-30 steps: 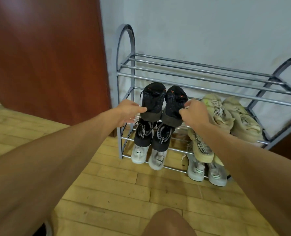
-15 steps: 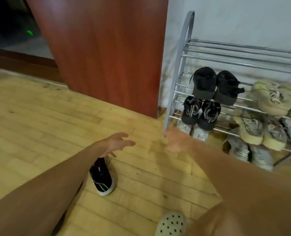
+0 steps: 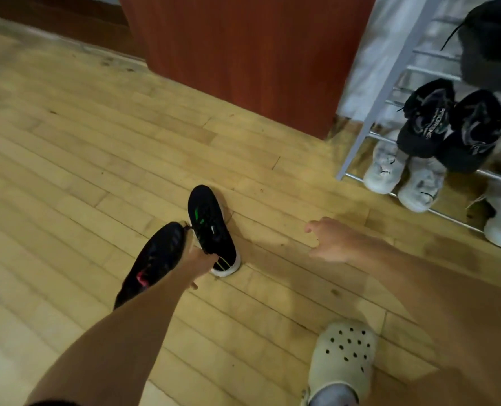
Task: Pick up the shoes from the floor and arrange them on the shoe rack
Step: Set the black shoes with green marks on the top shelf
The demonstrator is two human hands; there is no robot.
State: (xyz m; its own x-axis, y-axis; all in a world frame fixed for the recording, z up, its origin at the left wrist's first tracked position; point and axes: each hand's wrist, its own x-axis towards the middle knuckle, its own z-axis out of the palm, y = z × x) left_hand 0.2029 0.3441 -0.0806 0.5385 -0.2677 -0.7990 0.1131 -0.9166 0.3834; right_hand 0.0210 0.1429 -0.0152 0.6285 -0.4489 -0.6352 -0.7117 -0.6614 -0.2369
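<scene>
The left hand (image 3: 198,260) reaches between two black sneakers (image 3: 211,227) on the floor (image 3: 67,159), grip hidden; right hand (image 3: 328,241) hovers spread, ready to help.

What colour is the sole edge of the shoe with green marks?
White, on the black shoe by the left hand; head view.

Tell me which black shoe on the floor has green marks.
The right one, with a white sole, beside the left hand. The other black shoe has pink marks.
</scene>
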